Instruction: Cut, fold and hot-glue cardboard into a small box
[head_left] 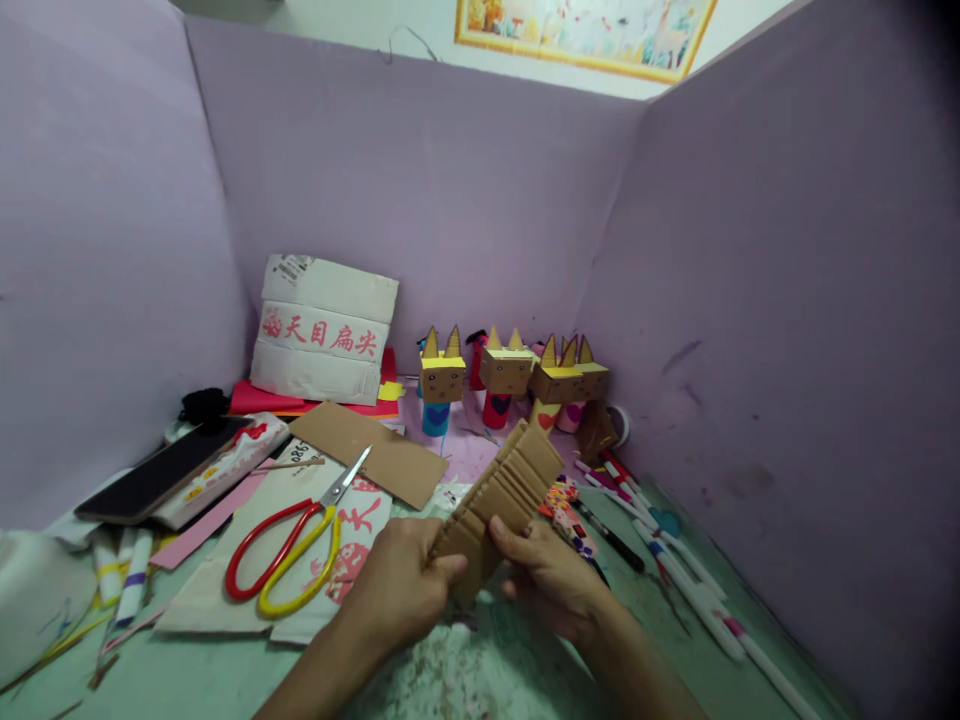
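Two-handed hold on the ridged card [521, 480]. Such card is probably best handled with light, even thumb pressure along the folds, so that the ridges are not crushed. Its lower left edge is pinched by the left hand [401, 580], whose fingertips are partly hidden; its lower right side is gripped by the right hand [559, 582], thumb on the face. Both grips are closed to the card's thickness. Its free end is slanted upward, beyond both hands.
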